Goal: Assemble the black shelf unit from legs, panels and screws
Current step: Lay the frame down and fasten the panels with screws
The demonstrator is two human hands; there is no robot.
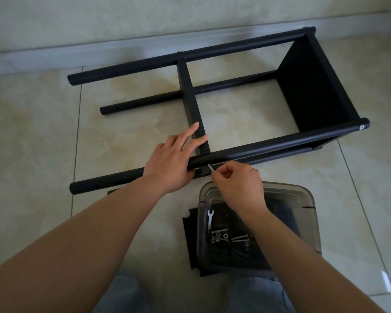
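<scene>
While the clear tub of screws is sitting nearest, the right hand is pinching a small silver key against the near leg; the left hand is pressing flat, fingers straight, on the shelf unit lying sideways beyond.

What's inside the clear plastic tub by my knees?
In the tub: a small flat wrench, loose screws and washers. My right hand and forearm cover part of it.
</scene>
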